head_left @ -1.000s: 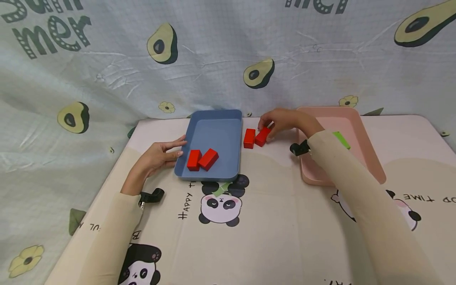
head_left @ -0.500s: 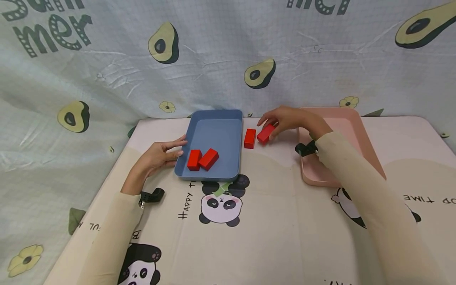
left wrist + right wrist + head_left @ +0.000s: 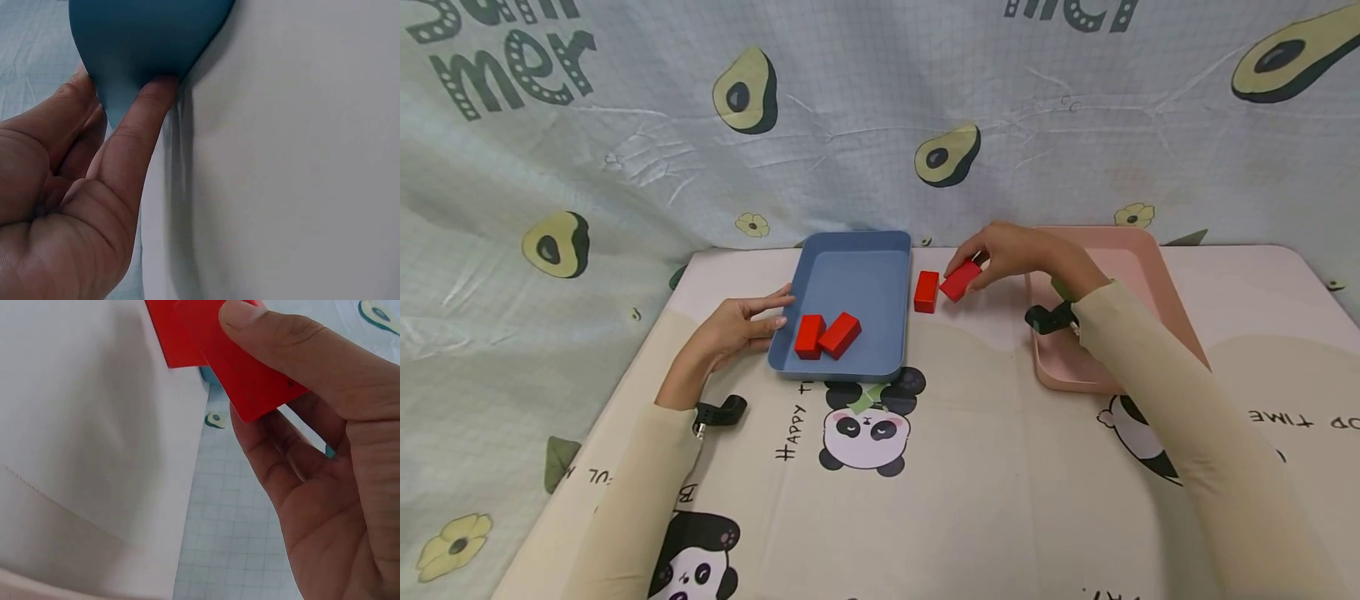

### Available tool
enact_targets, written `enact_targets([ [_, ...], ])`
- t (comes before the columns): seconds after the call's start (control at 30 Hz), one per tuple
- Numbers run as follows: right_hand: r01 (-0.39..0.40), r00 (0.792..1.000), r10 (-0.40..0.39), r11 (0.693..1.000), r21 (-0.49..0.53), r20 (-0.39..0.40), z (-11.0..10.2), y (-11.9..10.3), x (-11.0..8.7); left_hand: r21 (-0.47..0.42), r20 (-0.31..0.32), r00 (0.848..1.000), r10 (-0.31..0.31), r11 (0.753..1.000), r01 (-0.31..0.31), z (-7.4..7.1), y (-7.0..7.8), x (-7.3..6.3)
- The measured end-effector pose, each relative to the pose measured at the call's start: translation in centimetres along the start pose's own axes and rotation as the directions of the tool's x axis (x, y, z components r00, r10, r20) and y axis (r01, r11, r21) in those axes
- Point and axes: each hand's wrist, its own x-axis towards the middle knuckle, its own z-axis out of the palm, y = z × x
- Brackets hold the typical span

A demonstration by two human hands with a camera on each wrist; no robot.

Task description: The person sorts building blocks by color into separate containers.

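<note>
My left hand point(image 3: 737, 323) rests against the left side of the blue tray point(image 3: 850, 275). Its fingers lie fairly straight at the rim, and in the left wrist view one fingertip presses the outer wall. Two red blocks point(image 3: 840, 335) lie in the tray's near part, one leaning over the other. Between the trays, my right hand point(image 3: 1011, 254) pinches a red block point(image 3: 960, 281) by thumb and fingers, held slanted. Just left of it stands another red block point(image 3: 926, 292) on the table; the two overlap in the right wrist view.
On the right is a pink tray point(image 3: 1150, 275), partly covered by my right forearm. A bit of green point(image 3: 1062, 289) shows beside the right wrist. A panda-print cloth covers the table point(image 3: 970, 467), with a hanging avocado-print cloth point(image 3: 842, 150) close behind.
My right hand has shifted slightly right and up, raising and turning the red block it holds. The green block in the pink tray has become mostly hidden. The left hand stays put.
</note>
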Motion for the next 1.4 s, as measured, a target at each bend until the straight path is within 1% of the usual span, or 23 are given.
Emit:
enact_targets([
  [0.17,0.001,1.000,-0.001,1.000,0.022,-0.003,0.1,-0.2,-0.4,0.007,0.006,1.000,-0.006,1.000,0.006,0.0,0.1,0.1],
  [0.43,0.025,0.999,-0.023,0.999,0.038,-0.036,0.4,-0.3,-0.9,-0.041,0.043,0.999,-0.018,0.999,0.020,-0.4,0.1,0.0],
  [0.6,0.037,0.998,-0.035,0.999,0.038,-0.057,0.6,-0.2,-1.1,-0.028,0.069,0.998,-0.005,1.000,0.007,-0.6,0.2,-0.2],
  [0.73,0.034,0.997,-0.032,0.999,0.030,-0.069,0.6,-0.3,-1.3,0.001,0.078,0.997,0.007,1.000,-0.007,-0.6,0.4,-0.3],
  [1.0,0.047,0.996,-0.042,0.998,0.053,-0.084,0.6,-0.5,-1.6,0.080,0.071,0.997,0.008,0.997,-0.014,-0.7,0.5,-0.4],
  [1.13,0.042,0.995,-0.038,0.998,0.048,-0.091,0.7,-0.6,-1.7,0.086,0.061,0.998,0.007,0.996,-0.012,-0.7,0.6,-0.4],
  [1.4,0.009,0.995,-0.002,0.997,0.071,-0.097,0.9,-0.9,-1.8,0.067,0.049,0.999,-0.005,0.998,0.001,-0.7,0.6,-0.3],
])
